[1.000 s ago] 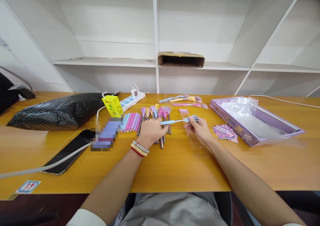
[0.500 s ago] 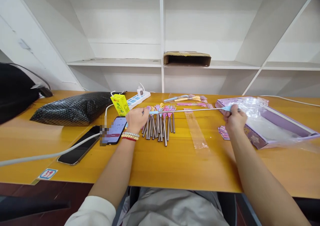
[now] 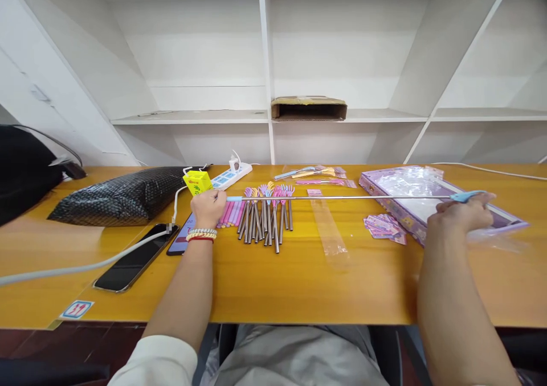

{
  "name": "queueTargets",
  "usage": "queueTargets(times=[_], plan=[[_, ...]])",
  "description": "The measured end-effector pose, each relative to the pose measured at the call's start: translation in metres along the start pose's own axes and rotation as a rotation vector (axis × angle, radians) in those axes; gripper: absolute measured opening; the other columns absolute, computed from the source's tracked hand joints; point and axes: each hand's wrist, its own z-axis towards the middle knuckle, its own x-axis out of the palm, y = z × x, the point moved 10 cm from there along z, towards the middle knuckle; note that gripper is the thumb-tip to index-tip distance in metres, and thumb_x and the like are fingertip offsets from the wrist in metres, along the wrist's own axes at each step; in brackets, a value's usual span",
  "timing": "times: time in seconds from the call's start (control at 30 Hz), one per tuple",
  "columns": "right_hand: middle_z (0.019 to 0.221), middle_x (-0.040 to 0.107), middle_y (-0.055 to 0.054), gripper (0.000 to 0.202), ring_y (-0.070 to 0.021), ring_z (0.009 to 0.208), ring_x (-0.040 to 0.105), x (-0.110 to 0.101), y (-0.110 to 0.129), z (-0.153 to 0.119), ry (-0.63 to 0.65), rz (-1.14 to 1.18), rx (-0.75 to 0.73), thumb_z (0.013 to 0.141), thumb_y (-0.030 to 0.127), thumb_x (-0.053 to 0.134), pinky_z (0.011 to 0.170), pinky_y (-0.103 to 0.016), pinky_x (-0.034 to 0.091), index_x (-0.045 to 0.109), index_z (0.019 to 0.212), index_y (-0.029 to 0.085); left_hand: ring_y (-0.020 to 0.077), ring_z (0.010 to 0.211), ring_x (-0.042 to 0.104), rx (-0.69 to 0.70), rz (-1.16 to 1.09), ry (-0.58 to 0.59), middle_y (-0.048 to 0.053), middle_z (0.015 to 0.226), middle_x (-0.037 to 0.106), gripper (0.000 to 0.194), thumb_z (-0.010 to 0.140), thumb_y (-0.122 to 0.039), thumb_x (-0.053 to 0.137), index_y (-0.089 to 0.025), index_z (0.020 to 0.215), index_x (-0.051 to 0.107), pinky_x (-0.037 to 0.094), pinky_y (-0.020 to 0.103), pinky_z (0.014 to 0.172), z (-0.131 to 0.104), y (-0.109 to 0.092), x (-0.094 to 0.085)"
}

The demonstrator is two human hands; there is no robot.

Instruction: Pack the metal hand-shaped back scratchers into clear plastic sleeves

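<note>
A telescopic back scratcher (image 3: 350, 197) with a long metal rod stretches level above the table between my hands. My left hand (image 3: 208, 206) is closed around its light blue handle at one end. At the other end my right hand (image 3: 464, 212) grips the light blue head, over the purple box. Beneath the rod lie several back scratcher heads with metal tubes (image 3: 265, 218), in pink, yellow, blue and purple. Beside them, partly hidden by my left hand, rests a row of pink and purple handles (image 3: 232, 212). A clear plastic sleeve (image 3: 329, 232) lies flat to their right.
A purple box (image 3: 508, 218) with clear plastic stands at the right, beside small printed cards (image 3: 384, 228). Packed back scratchers (image 3: 314, 172) lie at the back. To the left are a yellow drink carton (image 3: 197, 182), power strip (image 3: 233, 175), two phones (image 3: 137, 258) and black bubble bag (image 3: 119, 198).
My hands have moved farther apart, mostly the right hand outward, and the rod between them is much longer. The camera view has shifted slightly.
</note>
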Motion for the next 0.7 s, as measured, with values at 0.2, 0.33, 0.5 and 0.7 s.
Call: queueTargets(times=[0.2, 0.33, 0.5, 0.7], plan=[[0.064, 0.055, -0.004, 0.025, -0.01, 0.039, 0.046, 0.028, -0.013, -0.023, 0.24, -0.001, 0.08, 0.083, 0.032, 0.037, 0.036, -0.024, 0.024, 0.053, 0.074, 0.015, 0.0161, 0.059, 0.05, -0.065, -0.093, -0.131, 0.006, 0.056, 0.055, 0.037, 0.08, -0.034, 0.038, -0.015, 0.057, 0.058, 0.029, 0.027, 0.058, -0.001, 0.016, -0.009], [0.095, 0.061, -0.013, 0.022, -0.0114, 0.05, 0.057, 0.033, -0.017, -0.028, 0.266, 0.0, 0.105, 0.078, 0.026, 0.039, 0.043, -0.026, 0.032, 0.053, 0.09, 0.015, 0.0149, 0.06, 0.049, -0.11, -0.208, -0.18, 0.004, 0.057, 0.055, 0.032, 0.079, -0.034, 0.041, -0.015, 0.061, 0.058, 0.033, 0.027, 0.06, -0.001, 0.023, -0.01], [0.1, 0.058, -0.014, 0.025, -0.0148, 0.062, 0.062, 0.04, -0.018, -0.031, 0.344, 0.111, 0.16, 0.078, 0.032, 0.036, 0.051, -0.029, 0.037, 0.05, 0.094, 0.018, 0.0167, 0.064, 0.053, -0.179, -0.226, -0.118, 0.005, 0.061, 0.059, 0.03, 0.079, -0.034, 0.042, -0.015, 0.065, 0.061, 0.036, 0.028, 0.063, 0.0, 0.024, -0.005], [0.078, 0.059, -0.01, 0.018, -0.0114, 0.057, 0.055, 0.029, -0.022, -0.023, 0.255, 0.048, 0.154, 0.076, 0.025, 0.033, 0.048, -0.027, 0.034, 0.046, 0.067, 0.017, 0.02, 0.067, 0.054, -0.229, -0.11, -0.097, 0.007, 0.064, 0.061, 0.032, 0.078, -0.035, 0.041, -0.016, 0.068, 0.064, 0.035, 0.029, 0.061, -0.002, 0.032, -0.007]])
